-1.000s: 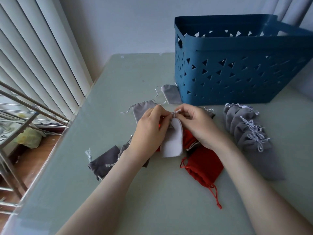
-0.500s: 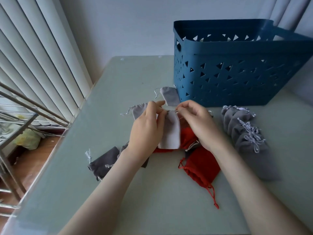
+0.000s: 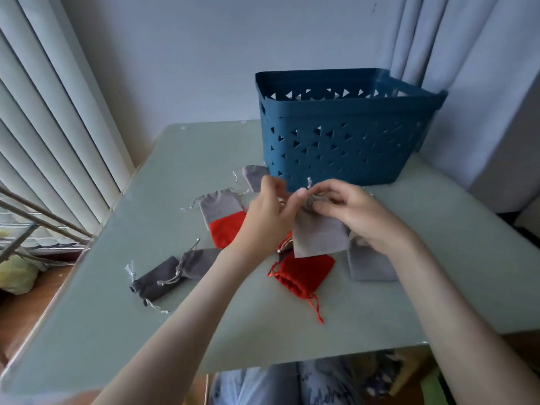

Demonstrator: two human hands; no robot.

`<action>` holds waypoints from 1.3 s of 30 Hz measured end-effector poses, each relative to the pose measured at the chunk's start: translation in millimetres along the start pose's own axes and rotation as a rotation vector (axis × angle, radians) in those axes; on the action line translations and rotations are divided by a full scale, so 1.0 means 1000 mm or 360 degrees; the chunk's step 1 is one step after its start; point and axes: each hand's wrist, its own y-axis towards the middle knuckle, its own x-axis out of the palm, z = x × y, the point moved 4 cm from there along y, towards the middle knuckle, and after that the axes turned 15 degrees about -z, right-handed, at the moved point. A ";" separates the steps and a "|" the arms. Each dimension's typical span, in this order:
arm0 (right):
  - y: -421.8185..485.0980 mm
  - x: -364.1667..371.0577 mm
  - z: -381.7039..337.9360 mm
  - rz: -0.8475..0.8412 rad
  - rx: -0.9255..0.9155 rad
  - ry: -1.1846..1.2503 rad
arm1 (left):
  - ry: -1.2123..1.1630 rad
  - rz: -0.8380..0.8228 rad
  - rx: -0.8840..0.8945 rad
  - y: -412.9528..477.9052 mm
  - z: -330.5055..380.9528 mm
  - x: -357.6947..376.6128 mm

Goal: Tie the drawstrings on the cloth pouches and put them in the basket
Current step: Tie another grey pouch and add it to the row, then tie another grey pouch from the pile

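1. Grey cloth pouch hangs between my hands, over the table — my right hand pinches its gathered neck.
2. My left hand, fingers curled and blurred, pinches the same neck from the other side.
3. The blue basket stands just behind, on the table — I cannot see what is inside.

1. A pale green table is seen from above.
2. A blue basket with triangular holes is placed on its far right part.
3. A small grey pouch is laid just beside the basket's left corner.
4. A light grey pouch is laid nearer, and its lower end is touched by a red pouch.
5. Two dark grey pouches are laid together toward the left edge.
6. A second red pouch is laid in the middle, with a flat grey pouch to its right.
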 end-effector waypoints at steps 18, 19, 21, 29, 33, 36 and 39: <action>-0.069 -0.039 0.092 0.0477 0.0455 -0.0919 | 0.0799 -0.0805 -0.0327 0.009 0.032 0.121; -0.066 -0.040 0.091 0.0490 0.0476 -0.0948 | 0.0790 -0.0798 -0.0322 0.012 0.031 0.123; -0.062 -0.042 0.087 0.0499 0.0540 -0.1025 | 0.0787 -0.0788 -0.0323 0.017 0.028 0.124; -0.049 -0.025 0.044 0.0708 0.0248 -0.1122 | 0.0774 -0.0477 -0.0207 0.024 0.014 0.080; -0.026 -0.005 0.022 0.0715 0.0110 -0.1348 | 0.0839 -0.0298 -0.0189 0.020 0.006 0.047; 0.003 0.016 0.013 0.0509 0.0053 -0.1359 | 0.0811 -0.0144 -0.0280 0.015 -0.014 0.017; 0.034 0.041 0.010 0.0188 0.0080 -0.1344 | 0.0757 -0.0002 -0.0385 0.009 -0.040 -0.016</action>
